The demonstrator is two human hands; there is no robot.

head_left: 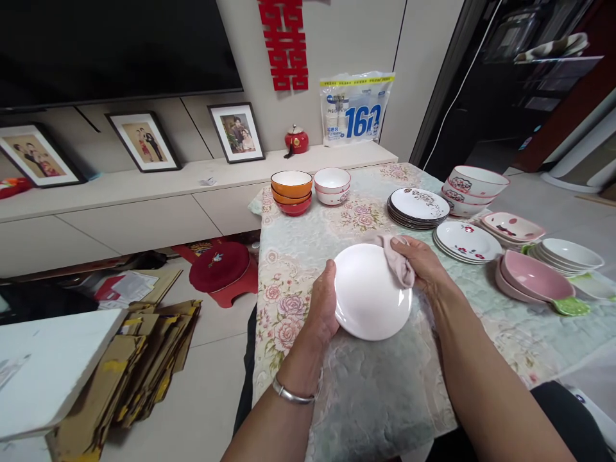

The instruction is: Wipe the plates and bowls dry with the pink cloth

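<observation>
A plain white plate (370, 298) is held up over the flowered tablecloth (289, 256), its face tilted toward me. My left hand (323, 300) grips its left edge, thumb on the rim and fingers behind. At the upper right of the plate, my right hand (419, 262) pinches a pale pink cloth (398, 263) that is folded over the rim. Part of the cloth shows behind the plate's top edge. The fingers of both hands are partly hidden.
Stacked orange and red bowls (291, 186) and white bowls (332, 186) stand at the back. Rightward are dark-rimmed plates (418, 205), flowered plates (466, 242), large bowls (474, 186), pink leaf-handled bowls (539, 277) and white dishes (570, 255). A red stool (221, 269) and flattened cardboard (139, 359) lie left.
</observation>
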